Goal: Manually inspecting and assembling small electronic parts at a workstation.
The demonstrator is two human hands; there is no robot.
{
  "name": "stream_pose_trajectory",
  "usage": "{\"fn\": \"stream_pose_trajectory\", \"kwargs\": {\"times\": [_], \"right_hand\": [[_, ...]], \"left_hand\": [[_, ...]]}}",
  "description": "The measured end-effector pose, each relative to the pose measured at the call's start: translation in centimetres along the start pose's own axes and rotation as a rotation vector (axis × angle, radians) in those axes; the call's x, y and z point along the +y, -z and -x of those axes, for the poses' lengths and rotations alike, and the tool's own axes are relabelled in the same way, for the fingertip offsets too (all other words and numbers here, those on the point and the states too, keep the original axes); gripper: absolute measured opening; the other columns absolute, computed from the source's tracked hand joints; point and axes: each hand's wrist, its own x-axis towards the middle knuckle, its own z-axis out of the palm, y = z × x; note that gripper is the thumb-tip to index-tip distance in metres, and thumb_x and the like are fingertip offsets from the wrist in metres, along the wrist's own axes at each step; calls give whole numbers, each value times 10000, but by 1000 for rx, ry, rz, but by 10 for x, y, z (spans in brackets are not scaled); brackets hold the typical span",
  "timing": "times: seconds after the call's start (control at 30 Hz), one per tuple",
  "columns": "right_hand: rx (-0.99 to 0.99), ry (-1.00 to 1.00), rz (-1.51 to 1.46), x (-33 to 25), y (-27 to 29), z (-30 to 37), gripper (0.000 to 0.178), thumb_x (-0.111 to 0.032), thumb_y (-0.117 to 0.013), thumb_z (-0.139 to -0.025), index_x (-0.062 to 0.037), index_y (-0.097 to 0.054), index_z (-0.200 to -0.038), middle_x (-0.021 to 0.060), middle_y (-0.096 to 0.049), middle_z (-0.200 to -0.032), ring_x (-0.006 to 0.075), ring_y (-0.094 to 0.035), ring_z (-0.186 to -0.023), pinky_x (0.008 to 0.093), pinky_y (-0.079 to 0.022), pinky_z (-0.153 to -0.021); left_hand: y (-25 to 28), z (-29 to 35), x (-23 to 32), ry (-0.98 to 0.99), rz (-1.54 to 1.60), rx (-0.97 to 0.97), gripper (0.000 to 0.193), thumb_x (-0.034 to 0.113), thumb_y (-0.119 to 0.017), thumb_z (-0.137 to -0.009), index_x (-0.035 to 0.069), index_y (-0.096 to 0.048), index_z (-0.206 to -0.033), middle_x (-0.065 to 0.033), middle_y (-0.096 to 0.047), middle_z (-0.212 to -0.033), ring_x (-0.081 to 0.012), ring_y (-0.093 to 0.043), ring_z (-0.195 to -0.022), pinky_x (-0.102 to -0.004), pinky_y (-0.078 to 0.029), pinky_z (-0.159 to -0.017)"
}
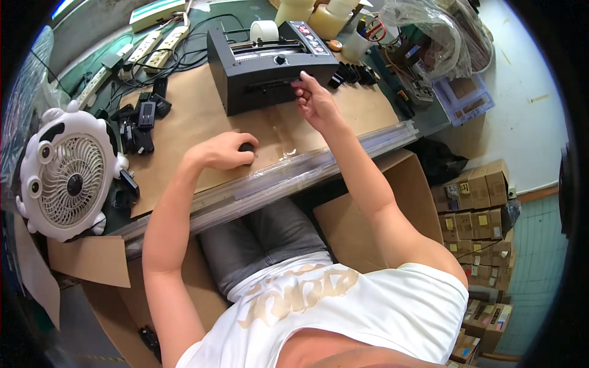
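My left hand (226, 150) rests on the brown paper-covered bench, closed over a small black part (246, 147) that peeks out past the fingers. My right hand (314, 101) reaches up to the front slot of a black tape dispenser machine (264, 64), with fingertips pinched at the outlet; whether a strip of tape is between them cannot be made out. A white tape roll (264, 29) sits on top of the machine.
Several small black parts (142, 119) lie at the left, more (356, 73) to the machine's right. A white panda-shaped fan (67, 175) stands at far left. Power strips (156, 46), bottles (313, 13), a clear plastic strip (307, 165) along the bench edge, stacked cartons (478, 208) on the floor.
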Motion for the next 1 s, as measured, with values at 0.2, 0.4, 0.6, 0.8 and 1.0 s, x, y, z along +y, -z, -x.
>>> {"fn": "stream_pose_trajectory", "kwargs": {"times": [0.2,0.4,0.6,0.8,1.0], "right_hand": [[-147,104,-25,19,-3,4,88,-140,-661,-900,-56,-633,-900,21,-595,-846,71,-511,-681,177,-389,-572],[-357,148,7,31,-30,23,69,-98,-687,-879,-44,-645,-873,42,-597,-1000,88,-528,-787,195,-417,-629],[-328,342,294,45,-31,27,97,-102,-695,-878,-29,-660,-825,63,-555,-1165,110,-518,-910,228,-439,-701],[-339,429,473,49,-36,35,78,-63,-659,-895,-26,-656,-826,67,-557,-1121,132,-512,-944,234,-411,-836],[-378,440,458,49,-34,32,136,-96,-710,-868,-6,-656,-780,62,-570,-1082,114,-522,-838,221,-438,-720]], "left_hand": [[-42,-13,2,-157,482,407,373,142,-636,-855,49,-583,-1213,-82,-657,-1006,-218,-612,-869,-317,-499,-763],[-23,-20,-6,49,1270,263,304,159,-599,-923,7,-546,-1181,-104,-650,-1016,-130,-603,-844,-235,-488,-696],[-26,-11,23,136,1375,219,264,269,-484,-1019,39,-560,-1123,-118,-659,-960,-125,-597,-681,-201,-458,-521],[-30,-17,9,70,1507,79,352,361,-397,-1040,49,-521,-1143,-131,-657,-955,-135,-595,-622,-192,-427,-438],[-28,-17,11,-22,1539,26,325,340,-409,-1022,38,-494,-1108,-123,-650,-898,-148,-602,-637,-208,-441,-464]]}}
